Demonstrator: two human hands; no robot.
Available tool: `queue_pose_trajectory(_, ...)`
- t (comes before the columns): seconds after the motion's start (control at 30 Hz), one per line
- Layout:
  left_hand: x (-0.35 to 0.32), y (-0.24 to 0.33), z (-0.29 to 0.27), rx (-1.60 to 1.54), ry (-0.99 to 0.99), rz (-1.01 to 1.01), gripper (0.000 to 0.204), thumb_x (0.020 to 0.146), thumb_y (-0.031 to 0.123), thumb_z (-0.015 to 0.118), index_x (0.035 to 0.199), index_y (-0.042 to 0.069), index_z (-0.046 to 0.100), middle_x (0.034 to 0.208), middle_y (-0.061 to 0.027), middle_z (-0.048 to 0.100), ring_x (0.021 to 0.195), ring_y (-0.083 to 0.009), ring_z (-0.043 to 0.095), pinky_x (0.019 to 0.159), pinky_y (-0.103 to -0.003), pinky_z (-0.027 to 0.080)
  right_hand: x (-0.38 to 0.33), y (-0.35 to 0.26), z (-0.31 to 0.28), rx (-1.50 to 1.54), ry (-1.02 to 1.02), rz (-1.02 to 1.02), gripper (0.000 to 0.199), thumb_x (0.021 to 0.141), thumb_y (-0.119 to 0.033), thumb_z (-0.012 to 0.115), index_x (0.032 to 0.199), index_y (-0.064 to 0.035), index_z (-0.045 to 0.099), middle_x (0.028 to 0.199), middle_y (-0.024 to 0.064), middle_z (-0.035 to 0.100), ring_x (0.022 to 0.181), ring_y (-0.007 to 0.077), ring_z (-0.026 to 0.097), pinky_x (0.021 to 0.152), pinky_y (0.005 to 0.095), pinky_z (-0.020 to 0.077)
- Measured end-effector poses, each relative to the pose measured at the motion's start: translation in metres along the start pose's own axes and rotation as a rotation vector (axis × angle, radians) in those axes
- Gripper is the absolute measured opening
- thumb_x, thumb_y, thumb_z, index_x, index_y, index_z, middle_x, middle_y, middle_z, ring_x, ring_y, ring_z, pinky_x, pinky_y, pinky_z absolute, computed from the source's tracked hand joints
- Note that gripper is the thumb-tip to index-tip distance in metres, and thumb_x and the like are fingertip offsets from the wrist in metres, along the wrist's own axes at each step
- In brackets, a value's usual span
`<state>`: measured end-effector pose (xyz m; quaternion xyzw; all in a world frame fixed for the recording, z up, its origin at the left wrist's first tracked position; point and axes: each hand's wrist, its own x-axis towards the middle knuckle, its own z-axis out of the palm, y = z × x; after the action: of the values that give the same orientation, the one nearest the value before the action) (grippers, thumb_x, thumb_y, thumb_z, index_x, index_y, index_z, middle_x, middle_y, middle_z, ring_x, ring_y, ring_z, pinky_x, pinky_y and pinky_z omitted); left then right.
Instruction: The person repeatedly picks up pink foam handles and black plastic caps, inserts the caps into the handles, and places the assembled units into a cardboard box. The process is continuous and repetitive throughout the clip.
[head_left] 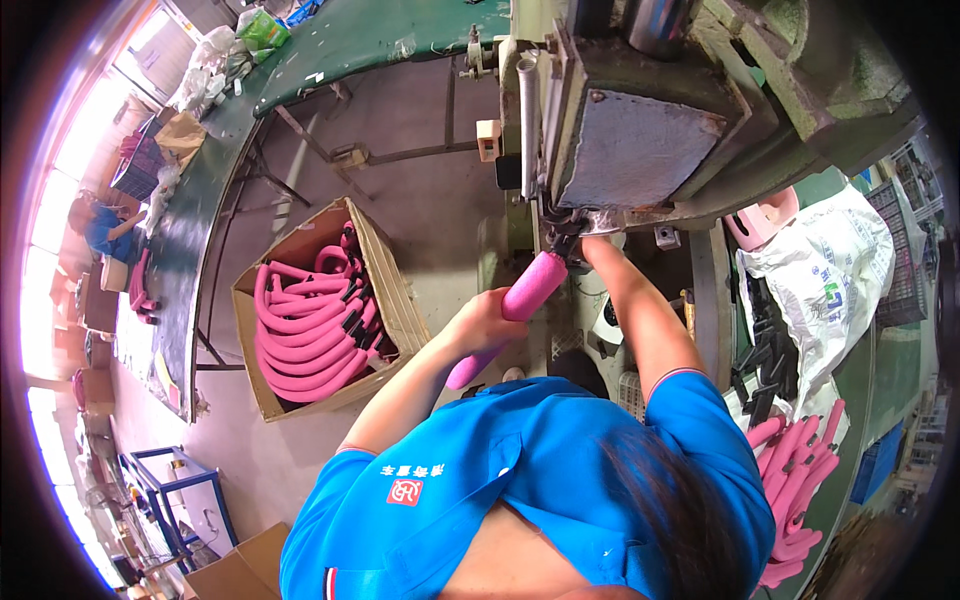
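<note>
Workshop floor [440, 235] spreads grey; left hand [484, 322] grips pink tube [534, 287], right hand's [597, 247] hold unclear.

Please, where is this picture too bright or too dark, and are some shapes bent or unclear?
Head view: windows along the left rim are washed out by glare; head view: the corners go black outside the round image; head view: the edge of the green table bends with fisheye distortion; head view: the pink tube in the left hand looks fairly sharp.

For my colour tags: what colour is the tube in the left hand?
Pink; the tube in the left hand shows best in the head view.
</note>
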<state>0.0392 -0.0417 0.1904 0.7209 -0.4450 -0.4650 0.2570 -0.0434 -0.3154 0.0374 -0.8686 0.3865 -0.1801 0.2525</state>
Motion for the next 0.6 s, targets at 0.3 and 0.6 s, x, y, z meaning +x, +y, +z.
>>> queue_pose_trajectory(0.3,0.002,-0.007,-0.002,0.001,0.043,0.072,0.038,0.066,0.023,0.071,0.093,-0.001,0.058,0.075,-0.0114,0.063,0.072,-0.0197,0.062,0.068,-0.035,0.049,0.008,0.049,0.028,-0.052,0.028,-0.024,0.046,0.09,-0.036,0.047,0.122,-0.0047,0.052,0.129,0.0194,0.049,0.12,0.0344,0.044,0.1,0.0446,0.0351)
queue_pose_trajectory(0.6,0.0,-0.003,-0.002,0.04,-0.014,0.002,0.048,0.064,0.027,0.069,0.105,0.005,0.06,0.088,-0.0158,0.066,0.083,-0.0275,0.065,0.076,-0.038,0.05,0.005,0.075,0.029,-0.093,0.076,0.005,0.051,0.092,-0.04,0.042,0.127,-0.0045,0.048,0.134,0.022,0.045,0.125,0.0357,0.04,0.102,0.0438,0.0338)
